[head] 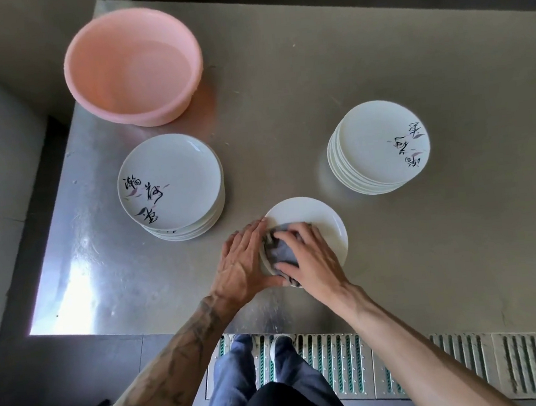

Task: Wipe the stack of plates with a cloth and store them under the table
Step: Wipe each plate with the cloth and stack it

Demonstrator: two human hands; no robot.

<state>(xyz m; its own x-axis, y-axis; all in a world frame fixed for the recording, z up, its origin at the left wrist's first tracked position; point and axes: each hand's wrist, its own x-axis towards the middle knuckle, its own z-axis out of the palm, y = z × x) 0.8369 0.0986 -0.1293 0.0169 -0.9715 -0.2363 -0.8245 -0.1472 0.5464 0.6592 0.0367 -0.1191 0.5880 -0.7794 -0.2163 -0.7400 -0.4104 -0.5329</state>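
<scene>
Fingers (pixel 288 237) of the right hand (pixel 311 260) are curled over a bunched grey cloth (pixel 281 252) with the thumb against its near side, so the hand grips the cloth and presses it onto a single white plate (pixel 317 221). That plate lies flat on the steel worktop (pixel 283 103), near the front edge, between the two stacks and closer to the person. The left hand (pixel 243 264) rests at the plate's left rim. Its fingers are straight and held together along the rim, and the thumb reaches toward the plate's near edge.

Just left of the plate and a little farther back stands the left stack (pixel 172 176) of white plates. Its top plate is painted with black brush characters and small purple leaves. The right stack (pixel 382 142) carries the same decoration and stands well apart from the left stack, on the other side of the plate.

A pink plastic basin (pixel 132 65) sits behind the left stack near the worktop's far left corner. It seems to hold a little clear water.

Below the front edge a slotted metal floor grate (pixel 340 356) runs across, and blue trouser legs (pixel 242 356) stand on it. Both forearms are bare, and the left one is tattooed.
</scene>
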